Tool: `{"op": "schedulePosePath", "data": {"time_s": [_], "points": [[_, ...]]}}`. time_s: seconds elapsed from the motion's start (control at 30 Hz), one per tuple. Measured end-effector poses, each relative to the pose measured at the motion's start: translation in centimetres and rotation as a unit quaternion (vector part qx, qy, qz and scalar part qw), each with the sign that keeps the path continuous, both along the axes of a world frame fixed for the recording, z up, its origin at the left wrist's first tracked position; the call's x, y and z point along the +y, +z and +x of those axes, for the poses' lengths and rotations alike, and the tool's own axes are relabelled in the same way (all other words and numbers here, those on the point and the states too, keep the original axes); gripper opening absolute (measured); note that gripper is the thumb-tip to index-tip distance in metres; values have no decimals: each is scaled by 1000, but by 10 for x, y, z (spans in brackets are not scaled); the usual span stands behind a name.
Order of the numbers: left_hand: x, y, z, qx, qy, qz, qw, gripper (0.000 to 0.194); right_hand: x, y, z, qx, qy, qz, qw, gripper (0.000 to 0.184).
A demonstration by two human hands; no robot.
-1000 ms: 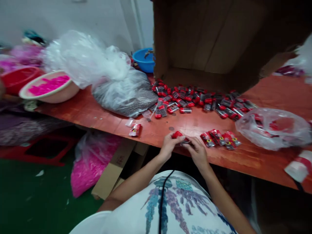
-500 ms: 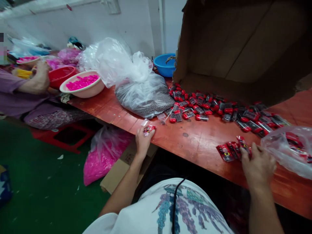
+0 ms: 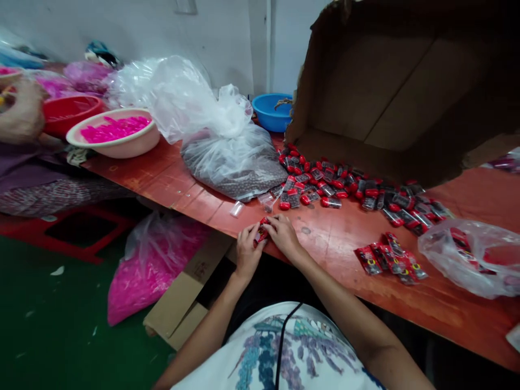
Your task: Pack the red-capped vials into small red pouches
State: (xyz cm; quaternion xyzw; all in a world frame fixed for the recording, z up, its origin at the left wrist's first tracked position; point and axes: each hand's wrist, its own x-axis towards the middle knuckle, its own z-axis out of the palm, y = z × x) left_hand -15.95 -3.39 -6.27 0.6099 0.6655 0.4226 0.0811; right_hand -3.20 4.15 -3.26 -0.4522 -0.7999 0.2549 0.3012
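Observation:
Close to the table's front edge, my left hand and my right hand both have their fingers closed on a small red printed packet. Part of the packet is hidden by the fingers. A small clear plastic piece lies just beyond my left hand. To the right, several red printed packets sit in a loose heap. Behind my hands spreads a pile of small clear containers with red caps and dark contents.
A tied clear bag of dark beads stands behind the hands. A cardboard box tilts open over the pile; a clear bag lies right. Left are a bowl of pink pieces, a red basin and a co-worker's hand.
My right hand set a packet on the right heap and came back to the left hand. My left hand picked up the packet near the clear piece; both hands now hold it.

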Motion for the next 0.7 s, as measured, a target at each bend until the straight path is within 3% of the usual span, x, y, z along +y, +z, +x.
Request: {"op": "schedulePosePath", "data": {"time_s": [0.43, 0.7], "points": [[3, 1, 4, 51, 14, 54, 997, 44, -14, -18, -9, 36, -21, 40, 998, 29], [6, 1, 4, 36, 20, 58, 997, 41, -18, -15, -8, 71, -19, -3, 997, 29]]}}
